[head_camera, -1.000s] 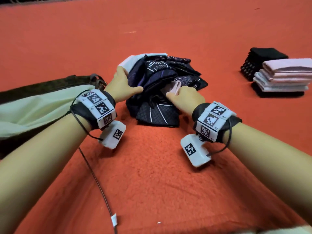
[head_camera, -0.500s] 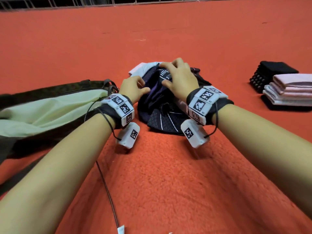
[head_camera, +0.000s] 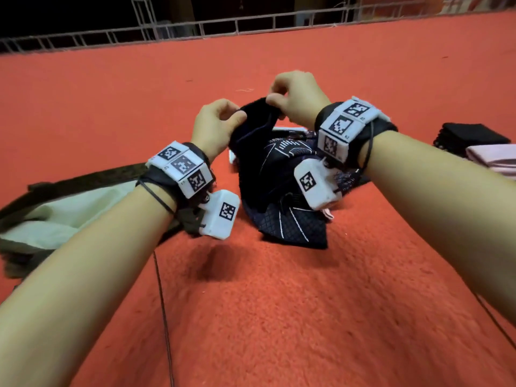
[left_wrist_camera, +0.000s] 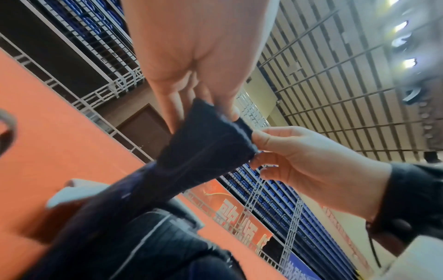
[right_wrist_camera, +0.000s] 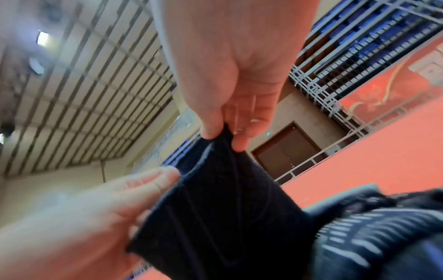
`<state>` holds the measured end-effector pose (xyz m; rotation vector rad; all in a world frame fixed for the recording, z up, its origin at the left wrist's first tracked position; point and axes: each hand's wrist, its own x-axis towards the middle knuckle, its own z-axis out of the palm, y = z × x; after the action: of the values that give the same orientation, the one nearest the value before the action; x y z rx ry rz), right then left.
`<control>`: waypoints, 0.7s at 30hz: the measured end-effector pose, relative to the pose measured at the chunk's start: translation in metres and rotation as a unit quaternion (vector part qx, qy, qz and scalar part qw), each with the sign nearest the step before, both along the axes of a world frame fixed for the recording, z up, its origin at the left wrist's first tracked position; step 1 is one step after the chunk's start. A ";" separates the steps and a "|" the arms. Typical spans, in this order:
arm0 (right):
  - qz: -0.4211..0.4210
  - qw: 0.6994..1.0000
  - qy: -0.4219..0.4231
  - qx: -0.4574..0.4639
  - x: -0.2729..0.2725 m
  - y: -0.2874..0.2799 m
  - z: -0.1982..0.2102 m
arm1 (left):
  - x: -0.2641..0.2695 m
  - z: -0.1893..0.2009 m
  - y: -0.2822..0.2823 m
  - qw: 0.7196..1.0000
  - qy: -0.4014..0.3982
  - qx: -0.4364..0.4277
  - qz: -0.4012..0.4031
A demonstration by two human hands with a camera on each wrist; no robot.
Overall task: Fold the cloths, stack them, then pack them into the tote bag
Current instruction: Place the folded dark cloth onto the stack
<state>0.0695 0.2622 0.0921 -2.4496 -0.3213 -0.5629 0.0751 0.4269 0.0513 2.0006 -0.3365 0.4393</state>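
Left of the cloth pile point(head_camera: 282, 216) lies the tote bag point(head_camera: 64, 216), and above the pile the left hand point(head_camera: 213, 127) and right hand point(head_camera: 297, 99) each pinch the dark cloth point(head_camera: 252, 127).

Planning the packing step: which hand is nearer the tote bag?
Left. The left hand is above the tote bag's near end; the right hand is farther, across the dark cloth.

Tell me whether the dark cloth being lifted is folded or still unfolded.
Unfolded. The dark cloth hangs bunched and creased from its top edge, which the left hand and right hand pinch above the pile.
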 end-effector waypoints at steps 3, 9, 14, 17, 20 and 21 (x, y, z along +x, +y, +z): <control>0.005 0.994 0.004 0.113 -0.010 -0.004 0.023 | -0.015 0.022 -0.011 0.998 -0.011 -0.012 -0.053; 0.016 0.979 0.007 0.204 -0.035 -0.025 0.051 | -0.042 0.037 -0.024 0.985 0.034 0.028 -0.164; -0.003 0.971 -0.019 0.240 -0.055 -0.047 0.062 | -0.063 0.068 -0.046 0.987 -0.004 0.086 -0.134; -0.015 0.966 -0.078 0.247 -0.073 -0.064 0.071 | -0.069 0.094 -0.060 0.990 -0.023 0.051 -0.132; -0.001 0.971 -0.117 0.210 -0.097 -0.078 0.080 | -0.078 0.116 -0.074 0.981 -0.084 0.081 -0.152; 0.003 0.980 -0.113 0.166 -0.106 -0.083 0.083 | -0.082 0.122 -0.080 0.976 -0.101 0.106 -0.161</control>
<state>-0.0369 0.1794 0.1749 -2.0669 -0.2995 -0.8247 -0.0074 0.3465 0.1730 2.0612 -0.8518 0.4126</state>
